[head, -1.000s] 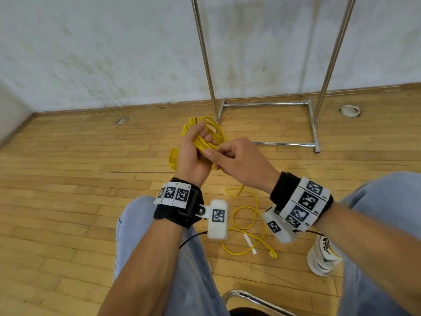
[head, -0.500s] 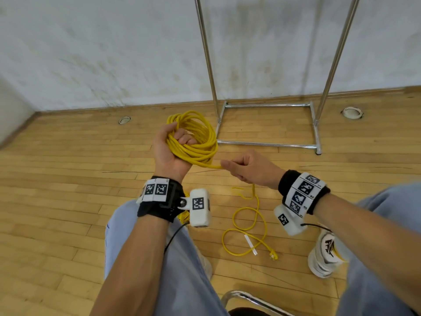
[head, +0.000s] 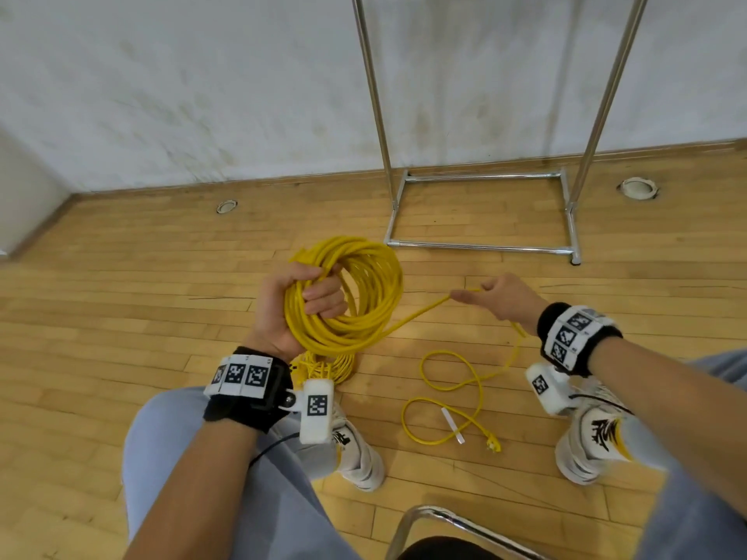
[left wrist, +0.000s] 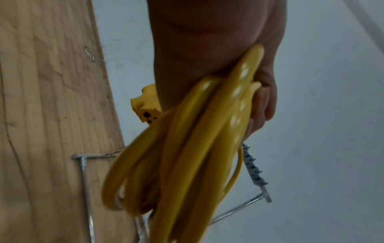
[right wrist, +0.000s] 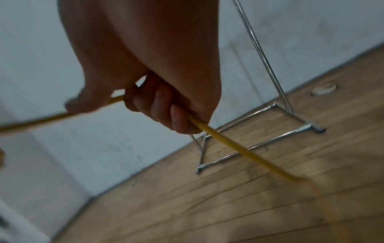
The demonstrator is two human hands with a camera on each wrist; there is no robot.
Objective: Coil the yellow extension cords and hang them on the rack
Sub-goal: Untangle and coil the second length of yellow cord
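My left hand [head: 301, 305] grips a thick coil of yellow extension cord [head: 364, 293], its loops held upright above the floor; the left wrist view shows the looped cord [left wrist: 197, 148] running through my curled fingers and a yellow socket end [left wrist: 145, 106] behind the hand. My right hand [head: 499, 297] is out to the right, its fingers curled round the free strand of cord [right wrist: 228, 144] that stretches taut from the coil. The loose tail [head: 456, 398] lies in loops on the floor and ends in a plug [head: 493, 443]. A chrome rack [head: 481, 212] stands against the wall ahead.
A second yellow coil [head: 329, 367] lies on the wooden floor below my left wrist. My two shoes [head: 359, 458] rest either side of the loose cord. A chair's chrome frame [head: 436, 523] sits at the bottom edge. Round floor fittings [head: 638, 187] are near the wall.
My right hand has slid away from the coil to the right along the cord, drawing a strand taut. The left hand with the coil has dropped lower and the coil has turned flatter toward me.
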